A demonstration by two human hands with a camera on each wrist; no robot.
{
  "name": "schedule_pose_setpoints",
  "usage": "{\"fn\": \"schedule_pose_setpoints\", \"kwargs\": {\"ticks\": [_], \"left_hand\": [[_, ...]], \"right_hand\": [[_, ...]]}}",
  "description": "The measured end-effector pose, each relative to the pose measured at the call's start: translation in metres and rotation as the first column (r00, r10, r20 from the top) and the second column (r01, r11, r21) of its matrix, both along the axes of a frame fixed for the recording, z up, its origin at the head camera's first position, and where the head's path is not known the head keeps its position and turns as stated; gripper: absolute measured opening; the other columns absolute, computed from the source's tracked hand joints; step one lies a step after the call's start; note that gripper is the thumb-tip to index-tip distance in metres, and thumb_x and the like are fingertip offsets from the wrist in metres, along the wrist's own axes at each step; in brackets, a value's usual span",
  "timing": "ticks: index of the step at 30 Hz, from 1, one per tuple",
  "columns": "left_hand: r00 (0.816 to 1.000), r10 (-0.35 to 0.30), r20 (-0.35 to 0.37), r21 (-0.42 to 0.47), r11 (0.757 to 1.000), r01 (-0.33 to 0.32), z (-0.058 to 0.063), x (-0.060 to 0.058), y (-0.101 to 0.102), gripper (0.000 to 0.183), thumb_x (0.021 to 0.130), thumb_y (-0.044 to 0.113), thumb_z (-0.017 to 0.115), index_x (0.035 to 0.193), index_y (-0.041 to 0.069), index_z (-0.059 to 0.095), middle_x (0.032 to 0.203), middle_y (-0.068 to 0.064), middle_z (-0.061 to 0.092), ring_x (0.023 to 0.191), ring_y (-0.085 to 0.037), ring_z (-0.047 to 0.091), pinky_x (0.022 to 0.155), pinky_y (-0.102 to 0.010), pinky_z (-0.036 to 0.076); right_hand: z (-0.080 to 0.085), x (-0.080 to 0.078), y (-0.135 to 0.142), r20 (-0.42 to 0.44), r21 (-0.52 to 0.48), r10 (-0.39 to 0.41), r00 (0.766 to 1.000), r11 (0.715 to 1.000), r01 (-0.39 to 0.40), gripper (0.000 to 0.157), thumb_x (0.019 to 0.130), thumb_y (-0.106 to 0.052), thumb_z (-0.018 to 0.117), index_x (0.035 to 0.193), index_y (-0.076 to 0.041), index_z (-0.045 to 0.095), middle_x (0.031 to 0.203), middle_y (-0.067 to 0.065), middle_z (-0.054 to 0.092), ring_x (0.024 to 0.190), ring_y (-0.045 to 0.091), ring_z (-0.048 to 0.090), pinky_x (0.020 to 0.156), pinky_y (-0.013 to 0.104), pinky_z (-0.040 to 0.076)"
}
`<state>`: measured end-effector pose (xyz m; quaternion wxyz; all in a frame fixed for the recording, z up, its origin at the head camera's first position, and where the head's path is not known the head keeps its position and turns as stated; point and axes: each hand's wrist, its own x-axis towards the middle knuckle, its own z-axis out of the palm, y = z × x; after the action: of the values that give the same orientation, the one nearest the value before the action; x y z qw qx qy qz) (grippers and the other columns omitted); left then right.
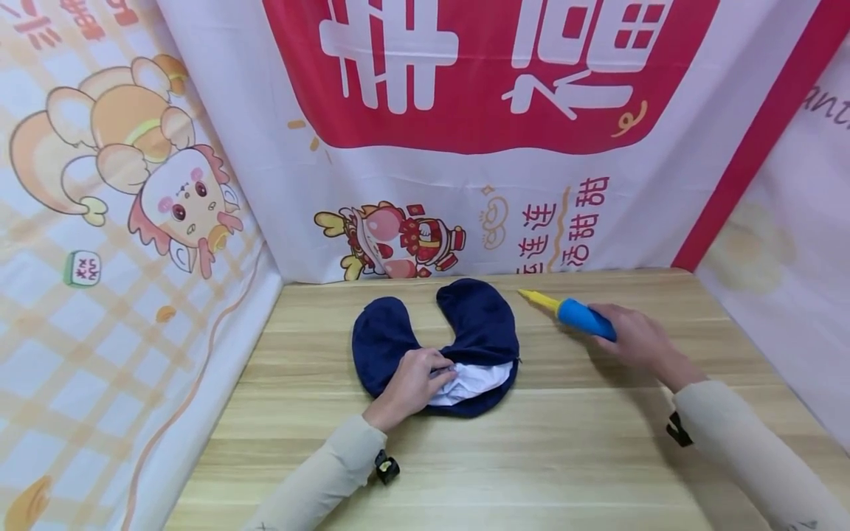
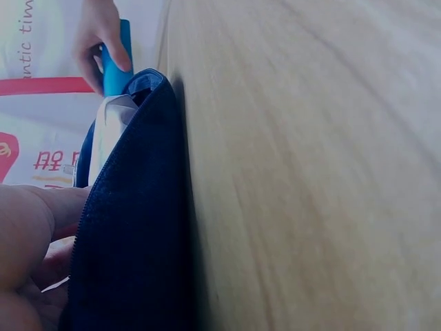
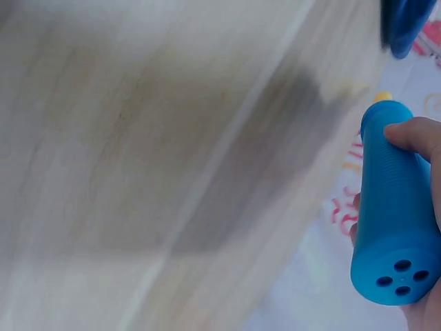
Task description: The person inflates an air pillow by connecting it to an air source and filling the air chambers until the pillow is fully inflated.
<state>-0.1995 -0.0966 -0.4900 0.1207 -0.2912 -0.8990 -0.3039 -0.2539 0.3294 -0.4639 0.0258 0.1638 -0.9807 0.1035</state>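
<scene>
A navy U-shaped neck pillow (image 1: 488,317) lies on the table, its zipped cover open along the near curve. Crinkled white inner liner (image 1: 478,380) shows through that opening. My left hand (image 1: 413,380) is at the opening's left part, fingers and thumb pinching the liner; the fingertips are partly hidden. The left wrist view shows the toothed zip edge of the cover (image 2: 138,214) beside the fingers. Off to the right, my right hand (image 1: 634,335) grips a blue hand air pump (image 1: 584,318) with a yellow nozzle (image 1: 539,299) pointing left, apart from the pillow. Vent holes mark the pump's end (image 3: 402,276).
The wood-grain table (image 1: 531,464) meets a printed white and red cloth (image 1: 279,184) at the back. Printed cloth also hangs along the left side (image 1: 192,354) and right side (image 1: 790,258). A black strap device (image 1: 387,467) is on the left wrist.
</scene>
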Motion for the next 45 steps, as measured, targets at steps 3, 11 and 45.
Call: {"fn": "schedule_pose_setpoints", "kwargs": {"ticks": [3,11,45], "left_hand": [[1.000,-0.004,-0.010,-0.007,1.000,0.004,0.001,-0.001,0.002,0.014,0.087,0.025,0.072,0.096,0.015,0.077,0.090,0.003,0.072,0.084,-0.010,0.067,0.076,-0.026,0.054],[1.000,0.003,-0.005,-0.022,1.000,-0.003,-0.001,-0.002,0.002,0.014,0.086,0.026,0.073,0.095,0.015,0.078,0.088,0.004,0.072,0.082,-0.009,0.067,0.076,-0.026,0.054],[0.997,0.073,-0.022,-0.059,0.996,-0.074,0.000,-0.013,0.014,0.016,0.086,0.028,0.074,0.096,0.016,0.078,0.085,0.004,0.071,0.078,-0.009,0.067,0.070,-0.025,0.055]], "right_hand": [[0.015,0.013,-0.003,-0.029,0.010,0.015,0.999,1.000,-0.015,0.068,0.085,-0.032,0.073,0.142,-0.008,0.043,0.129,0.021,0.059,0.105,0.038,0.061,0.089,0.064,0.048],[0.049,0.055,-0.025,-0.110,0.003,0.084,0.990,0.996,-0.085,0.068,0.081,-0.034,0.077,0.138,-0.008,0.049,0.122,0.015,0.065,0.097,0.031,0.065,0.084,0.060,0.053],[0.108,0.144,-0.097,-0.061,0.088,0.278,0.959,0.958,-0.272,0.065,0.078,-0.038,0.079,0.135,-0.018,0.054,0.122,0.006,0.068,0.095,0.025,0.070,0.076,0.047,0.059]]}}
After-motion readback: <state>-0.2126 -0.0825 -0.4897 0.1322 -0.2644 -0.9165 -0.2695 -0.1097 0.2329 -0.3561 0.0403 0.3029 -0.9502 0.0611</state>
